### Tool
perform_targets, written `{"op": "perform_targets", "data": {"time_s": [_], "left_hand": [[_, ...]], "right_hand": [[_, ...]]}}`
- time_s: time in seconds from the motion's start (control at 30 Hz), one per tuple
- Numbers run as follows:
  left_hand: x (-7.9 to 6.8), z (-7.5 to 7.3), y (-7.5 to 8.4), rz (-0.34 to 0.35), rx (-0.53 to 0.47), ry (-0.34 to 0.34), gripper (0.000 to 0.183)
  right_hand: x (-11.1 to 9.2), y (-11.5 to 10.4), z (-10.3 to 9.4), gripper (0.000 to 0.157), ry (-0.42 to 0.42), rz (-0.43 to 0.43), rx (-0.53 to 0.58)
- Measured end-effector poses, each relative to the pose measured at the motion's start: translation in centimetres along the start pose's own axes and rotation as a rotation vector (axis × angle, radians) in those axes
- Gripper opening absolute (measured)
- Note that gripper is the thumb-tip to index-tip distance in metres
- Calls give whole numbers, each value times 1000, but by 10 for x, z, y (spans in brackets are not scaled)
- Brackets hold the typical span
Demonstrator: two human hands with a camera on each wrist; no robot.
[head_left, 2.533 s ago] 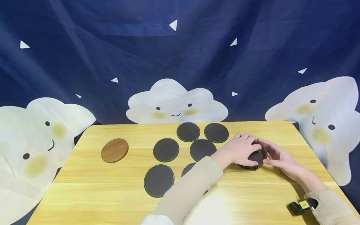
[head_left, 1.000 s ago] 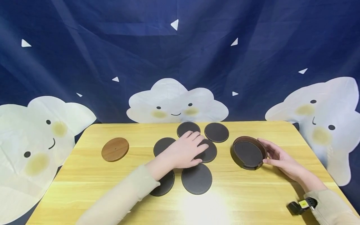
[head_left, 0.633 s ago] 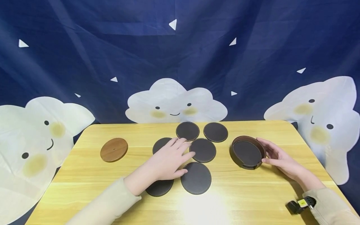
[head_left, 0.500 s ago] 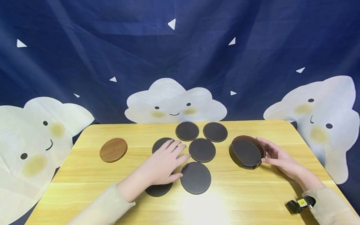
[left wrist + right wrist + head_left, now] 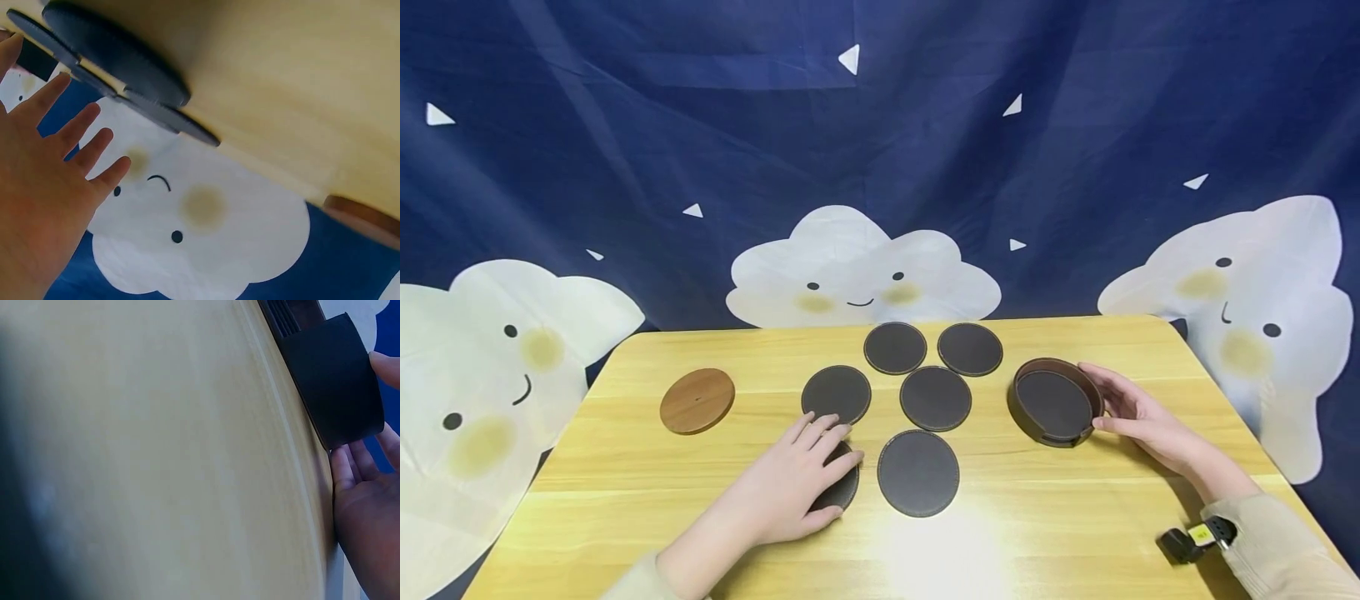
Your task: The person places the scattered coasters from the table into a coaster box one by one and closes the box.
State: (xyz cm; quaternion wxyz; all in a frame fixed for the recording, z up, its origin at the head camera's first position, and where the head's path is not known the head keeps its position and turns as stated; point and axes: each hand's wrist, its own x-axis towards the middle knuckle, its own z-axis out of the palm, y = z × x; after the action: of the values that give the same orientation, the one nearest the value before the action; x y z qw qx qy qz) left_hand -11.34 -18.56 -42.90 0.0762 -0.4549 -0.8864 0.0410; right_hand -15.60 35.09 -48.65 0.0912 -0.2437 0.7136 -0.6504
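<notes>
My left hand (image 5: 778,492) reaches over the near-left dark round coaster (image 5: 841,490), fingers spread and partly covering it. In the left wrist view the palm (image 5: 44,194) shows nothing held, with dark coasters (image 5: 119,59) beyond the fingertips. At the right, my right hand (image 5: 1150,425) holds the side of a round dark brown coaster holder (image 5: 1024,421), thumb at its rim and fingers lower on its wall. A dark coaster (image 5: 1054,406) lies inside it. Edges of several stacked coasters (image 5: 284,317) show through the holder's front gap in the right wrist view.
More dark coasters lie flat mid-table: one at the near right (image 5: 919,473), one in the centre (image 5: 936,398), one to its left (image 5: 837,390), and two along the back (image 5: 895,347). A brown wooden disc (image 5: 697,401) lies far left. A cloud-print curtain (image 5: 865,167) hangs behind.
My left hand has left the holder and swept left and nearer, over to the near-left coaster. The holder's inside is uncovered now. My right hand keeps its place at the holder.
</notes>
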Motion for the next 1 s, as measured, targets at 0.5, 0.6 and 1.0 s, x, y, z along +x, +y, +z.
{"op": "perform_targets", "data": {"time_s": [0.5,0.6,1.0], "left_hand": [[-16,27,2,-65,-131,-43,65],[-17,28,1,-80,-162,-59,65],[-13,31,-2,-102,-190,-52,66]], "right_hand": [[0,2,0,78,1,-6,10],[0,2,0,78,3,-1,13],[1,1,0,78,6,0,28]]}}
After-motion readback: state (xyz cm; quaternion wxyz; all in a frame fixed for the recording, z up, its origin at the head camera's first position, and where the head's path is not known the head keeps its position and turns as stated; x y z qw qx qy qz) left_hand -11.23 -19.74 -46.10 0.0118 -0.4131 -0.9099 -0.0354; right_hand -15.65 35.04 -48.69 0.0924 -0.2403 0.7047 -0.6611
